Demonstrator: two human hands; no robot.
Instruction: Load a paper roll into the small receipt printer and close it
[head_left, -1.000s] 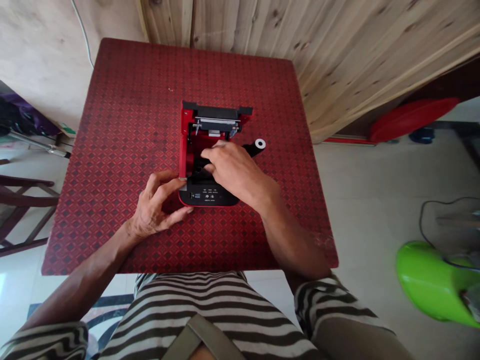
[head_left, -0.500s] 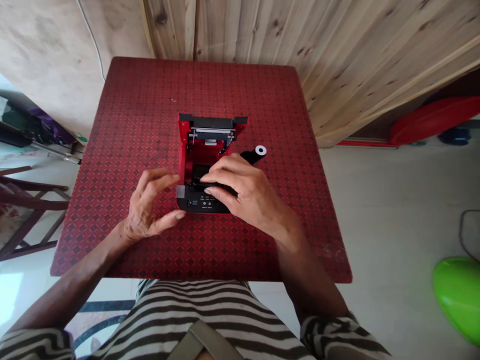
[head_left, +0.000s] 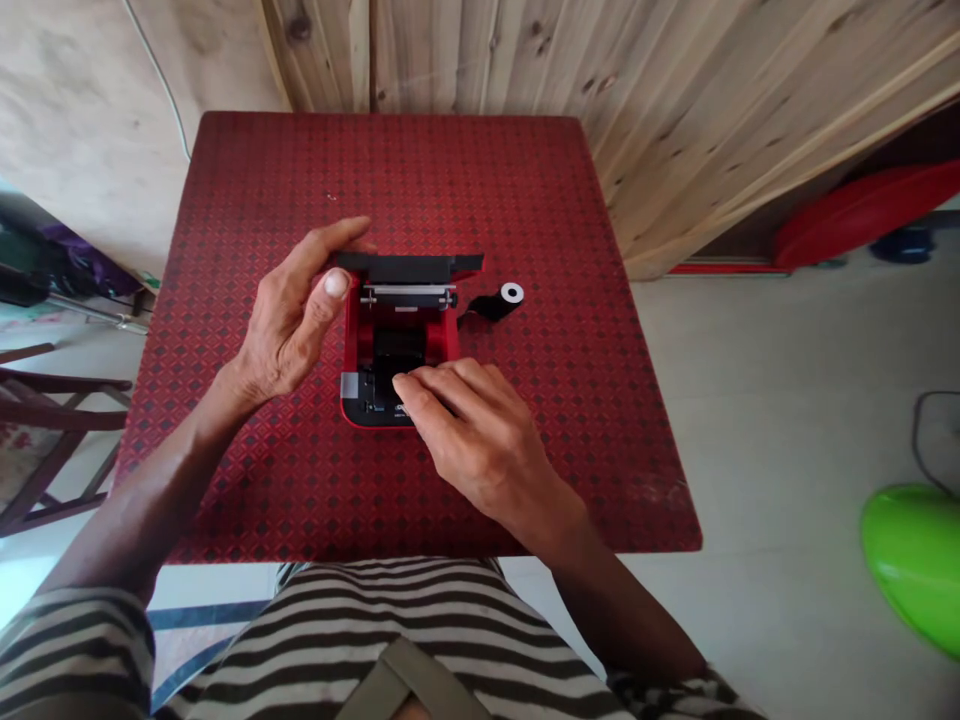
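Observation:
A small red and black printer [head_left: 349, 340] stands on the table with its lid [head_left: 405, 267] tilted up, showing a roller inside. My left hand [head_left: 289, 315] is at the lid's left corner, thumb on the near side and fingers reaching behind. Black strip material [head_left: 388, 375] lies from the printer's inside over its front panel. My right hand [head_left: 480, 420] is closed at the printer's front right, its thumb and fingertips pinching the strip's edge; the fingers hide part of it. Behind the printer's right side lies a black roll [head_left: 495, 303] with a white-ringed end and a loose tail.
The table [head_left: 300, 500] has a red patterned cover. Wooden planks [head_left: 465, 55] rise behind it. A wooden chair [head_left: 52, 430] is at the left, and a bright green object [head_left: 915, 560] is on the floor at the right.
My left hand has moved up from beside the printer's front to the lid corner, and the lid leans further forward. My right hand has come down and nearer; more black strip shows over the panel.

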